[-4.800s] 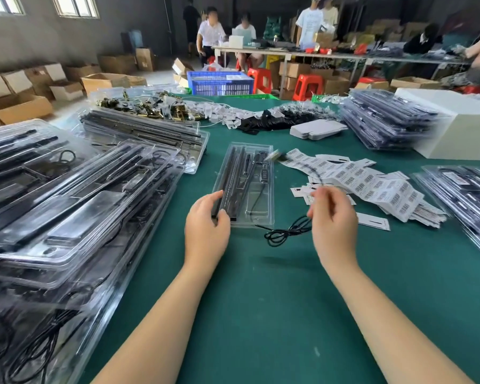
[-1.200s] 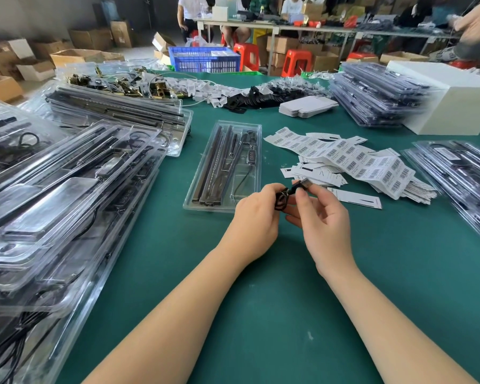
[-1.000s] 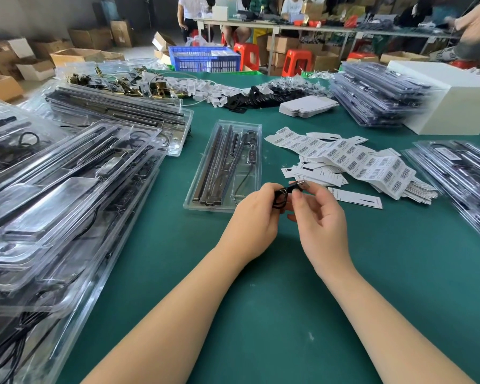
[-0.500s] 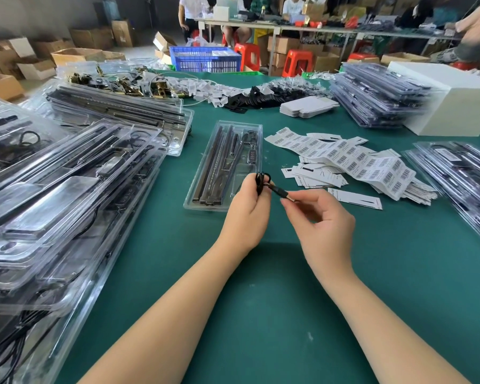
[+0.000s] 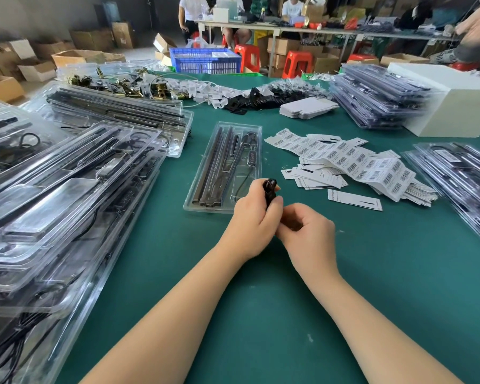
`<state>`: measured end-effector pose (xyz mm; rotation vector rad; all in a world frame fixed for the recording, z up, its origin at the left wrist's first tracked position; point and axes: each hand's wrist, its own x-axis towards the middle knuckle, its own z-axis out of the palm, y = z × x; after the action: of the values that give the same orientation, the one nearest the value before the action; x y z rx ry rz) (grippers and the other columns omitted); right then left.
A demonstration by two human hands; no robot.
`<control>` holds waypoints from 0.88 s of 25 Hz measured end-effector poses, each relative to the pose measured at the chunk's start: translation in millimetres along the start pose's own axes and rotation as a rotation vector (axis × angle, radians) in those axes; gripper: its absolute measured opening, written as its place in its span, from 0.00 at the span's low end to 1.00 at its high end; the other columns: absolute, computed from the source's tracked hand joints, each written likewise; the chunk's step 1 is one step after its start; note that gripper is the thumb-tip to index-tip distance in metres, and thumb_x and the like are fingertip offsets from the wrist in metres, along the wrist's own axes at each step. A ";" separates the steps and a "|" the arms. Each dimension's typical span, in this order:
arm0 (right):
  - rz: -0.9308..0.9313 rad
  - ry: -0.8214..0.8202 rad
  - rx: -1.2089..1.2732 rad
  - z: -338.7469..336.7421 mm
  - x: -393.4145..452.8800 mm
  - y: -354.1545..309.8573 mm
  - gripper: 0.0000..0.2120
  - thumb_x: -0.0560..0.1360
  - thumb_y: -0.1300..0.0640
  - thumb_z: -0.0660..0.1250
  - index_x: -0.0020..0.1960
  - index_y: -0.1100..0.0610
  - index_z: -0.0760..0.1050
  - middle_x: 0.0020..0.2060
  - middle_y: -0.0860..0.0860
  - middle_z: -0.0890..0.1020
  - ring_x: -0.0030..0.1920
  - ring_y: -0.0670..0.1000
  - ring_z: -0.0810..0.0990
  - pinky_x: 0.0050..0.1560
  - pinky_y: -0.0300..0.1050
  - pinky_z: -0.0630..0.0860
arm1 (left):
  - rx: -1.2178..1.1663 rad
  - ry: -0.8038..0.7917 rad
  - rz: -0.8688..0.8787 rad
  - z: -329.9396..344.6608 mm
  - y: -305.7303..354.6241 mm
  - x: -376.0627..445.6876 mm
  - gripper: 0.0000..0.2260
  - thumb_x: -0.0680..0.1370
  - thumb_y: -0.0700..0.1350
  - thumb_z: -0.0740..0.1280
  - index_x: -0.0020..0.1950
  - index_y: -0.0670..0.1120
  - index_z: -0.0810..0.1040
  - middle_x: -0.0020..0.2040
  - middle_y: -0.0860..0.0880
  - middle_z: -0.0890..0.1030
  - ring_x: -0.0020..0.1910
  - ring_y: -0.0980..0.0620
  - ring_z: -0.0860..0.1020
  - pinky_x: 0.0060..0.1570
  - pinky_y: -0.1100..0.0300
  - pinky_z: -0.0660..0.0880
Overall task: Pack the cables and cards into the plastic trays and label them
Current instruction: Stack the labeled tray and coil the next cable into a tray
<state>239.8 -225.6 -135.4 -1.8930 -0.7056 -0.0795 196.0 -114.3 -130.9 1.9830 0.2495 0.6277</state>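
Note:
A clear plastic tray (image 5: 225, 126) lies open on the green table, holding long dark strips on its left side and a small controller with a thin wire on its right. My left hand (image 5: 254, 220) sits at the tray's near right corner, closed around a coiled black cable (image 5: 269, 188) that sticks up from the fist. My right hand (image 5: 308, 231) is curled against the left one, fingertips at the bundle's lower end; what they pinch is hidden. A heap of white barcode labels (image 5: 363, 164) and card strips (image 5: 354, 200) lies to the right.
Tall stacks of filled clear trays (image 5: 67, 195) crowd the left side. More stacks (image 5: 377, 98) (image 5: 466, 178) and a white box (image 5: 455, 106) stand at the right. Loose clips, white tags and black parts (image 5: 250, 102) lie at the back. People sit at a far table.
My hands gathered the loose black cable into a coil and wound it tight. Over the last half second the right hand dropped under and closed in against the left.

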 end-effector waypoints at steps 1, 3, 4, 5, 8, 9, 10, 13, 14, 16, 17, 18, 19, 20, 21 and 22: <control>0.009 -0.003 -0.024 1.1 0.4 2.1 0.14 0.68 0.61 0.74 0.34 0.43 0.75 0.30 0.37 0.81 0.35 0.38 0.78 0.35 0.29 0.71 | 0.041 -0.020 0.007 0.0 -0.9 0.0 0.07 0.77 0.53 0.56 0.53 0.55 0.66 0.42 0.58 0.75 0.45 0.53 0.74 0.49 0.52 0.73; 0.025 0.004 -0.061 1.9 0.7 4.1 0.11 0.69 0.61 0.72 0.36 0.46 0.76 0.32 0.39 0.82 0.36 0.40 0.79 0.37 0.37 0.74 | 0.094 -0.021 0.032 1.7 -1.2 -0.6 0.08 0.79 0.52 0.57 0.57 0.51 0.66 0.45 0.52 0.77 0.48 0.48 0.76 0.51 0.50 0.74; 0.024 0.015 -0.064 1.8 0.8 3.5 0.10 0.70 0.60 0.71 0.38 0.46 0.77 0.34 0.39 0.82 0.36 0.41 0.79 0.38 0.39 0.75 | 0.104 0.007 0.049 2.8 -0.5 -1.2 0.08 0.80 0.50 0.58 0.58 0.49 0.66 0.46 0.50 0.78 0.48 0.46 0.77 0.50 0.49 0.74; 0.009 0.027 -0.058 2.2 0.8 2.3 0.09 0.70 0.59 0.72 0.40 0.45 0.77 0.36 0.39 0.82 0.37 0.42 0.78 0.39 0.39 0.75 | 0.103 0.043 0.055 3.3 0.1 -1.4 0.08 0.81 0.48 0.58 0.58 0.48 0.66 0.46 0.49 0.79 0.47 0.46 0.77 0.49 0.50 0.74; -0.055 0.073 -0.036 2.9 0.2 -0.6 0.13 0.69 0.59 0.73 0.45 0.43 0.75 0.42 0.39 0.80 0.39 0.43 0.77 0.38 0.30 0.71 | 0.063 0.149 0.016 4.8 2.3 1.0 0.07 0.81 0.46 0.60 0.58 0.49 0.66 0.44 0.55 0.78 0.46 0.51 0.77 0.45 0.55 0.71; -0.060 0.089 -0.020 3.4 0.1 -1.6 0.13 0.68 0.61 0.73 0.45 0.45 0.75 0.42 0.39 0.80 0.39 0.44 0.77 0.38 0.29 0.70 | 0.042 0.160 -0.004 5.6 3.2 1.0 0.08 0.81 0.46 0.60 0.59 0.49 0.67 0.43 0.58 0.76 0.45 0.52 0.76 0.45 0.56 0.71; -0.056 0.108 0.001 4.2 0.2 -1.9 0.12 0.69 0.61 0.74 0.44 0.46 0.77 0.41 0.40 0.81 0.38 0.44 0.77 0.38 0.29 0.71 | 0.016 0.155 -0.015 6.6 4.4 0.3 0.08 0.81 0.45 0.60 0.60 0.49 0.68 0.42 0.60 0.75 0.44 0.54 0.75 0.46 0.56 0.71; -0.016 0.170 0.069 5.7 1.6 -2.3 0.11 0.69 0.63 0.73 0.41 0.47 0.79 0.36 0.40 0.83 0.37 0.43 0.80 0.39 0.33 0.74 | -0.048 0.122 -0.015 9.4 8.3 -1.4 0.11 0.80 0.49 0.58 0.61 0.50 0.67 0.39 0.60 0.73 0.42 0.56 0.72 0.48 0.53 0.72; 0.002 0.181 0.089 6.0 2.0 -3.2 0.12 0.70 0.63 0.73 0.40 0.45 0.79 0.35 0.39 0.83 0.36 0.41 0.80 0.39 0.32 0.74 | -0.049 0.111 -0.015 10.1 10.1 -2.0 0.14 0.78 0.51 0.57 0.62 0.50 0.67 0.39 0.60 0.73 0.42 0.59 0.72 0.49 0.56 0.72; 0.027 0.189 0.131 6.9 2.4 -5.0 0.12 0.71 0.62 0.73 0.40 0.44 0.79 0.35 0.37 0.83 0.36 0.39 0.80 0.39 0.29 0.72 | -0.061 0.088 -0.026 11.9 11.9 -2.1 0.20 0.75 0.52 0.52 0.66 0.51 0.66 0.43 0.63 0.73 0.47 0.66 0.71 0.52 0.66 0.67; 0.032 0.189 0.162 7.4 2.3 -5.2 0.11 0.71 0.61 0.73 0.41 0.45 0.80 0.36 0.37 0.83 0.37 0.39 0.81 0.40 0.28 0.73 | -0.091 0.081 -0.041 13.0 11.6 -1.1 0.22 0.75 0.51 0.51 0.69 0.51 0.66 0.47 0.65 0.73 0.51 0.67 0.70 0.55 0.68 0.65; 0.033 0.190 0.193 7.4 2.2 -5.4 0.10 0.72 0.61 0.73 0.44 0.46 0.80 0.36 0.37 0.83 0.38 0.39 0.82 0.41 0.28 0.73 | -0.110 0.080 -0.047 14.0 10.2 0.1 0.22 0.77 0.50 0.51 0.71 0.50 0.66 0.53 0.65 0.73 0.55 0.67 0.70 0.57 0.70 0.64; 0.033 0.192 0.215 6.8 2.3 -5.5 0.10 0.72 0.62 0.72 0.46 0.46 0.81 0.37 0.37 0.83 0.39 0.38 0.82 0.43 0.28 0.74 | -0.105 0.082 -0.036 14.5 9.1 0.5 0.22 0.79 0.48 0.52 0.73 0.49 0.65 0.58 0.63 0.73 0.59 0.65 0.70 0.59 0.70 0.63; 0.037 0.190 0.229 6.3 2.8 -5.3 0.11 0.73 0.61 0.72 0.48 0.46 0.81 0.38 0.37 0.83 0.41 0.38 0.82 0.45 0.29 0.75 | -0.059 0.089 -0.005 14.9 8.7 0.0 0.21 0.81 0.46 0.53 0.74 0.47 0.64 0.62 0.60 0.73 0.63 0.63 0.69 0.61 0.71 0.62; 0.047 0.184 0.237 6.1 3.7 -4.3 0.10 0.74 0.61 0.72 0.50 0.47 0.82 0.40 0.37 0.83 0.42 0.37 0.83 0.46 0.29 0.75 | -0.017 0.095 0.014 15.6 7.5 -0.6 0.20 0.82 0.44 0.54 0.75 0.46 0.63 0.64 0.58 0.71 0.64 0.64 0.68 0.61 0.74 0.60; 0.060 0.180 0.241 6.1 4.5 -3.1 0.09 0.74 0.60 0.71 0.52 0.49 0.83 0.41 0.38 0.84 0.43 0.36 0.82 0.47 0.29 0.75 | 0.013 0.105 0.015 16.8 6.6 -1.7 0.20 0.83 0.43 0.55 0.75 0.47 0.63 0.64 0.58 0.71 0.63 0.66 0.66 0.60 0.78 0.59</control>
<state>240.4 -217.5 -133.9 -1.6515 -0.5114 -0.1201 202.9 -131.1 -131.8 1.9682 0.3033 0.7425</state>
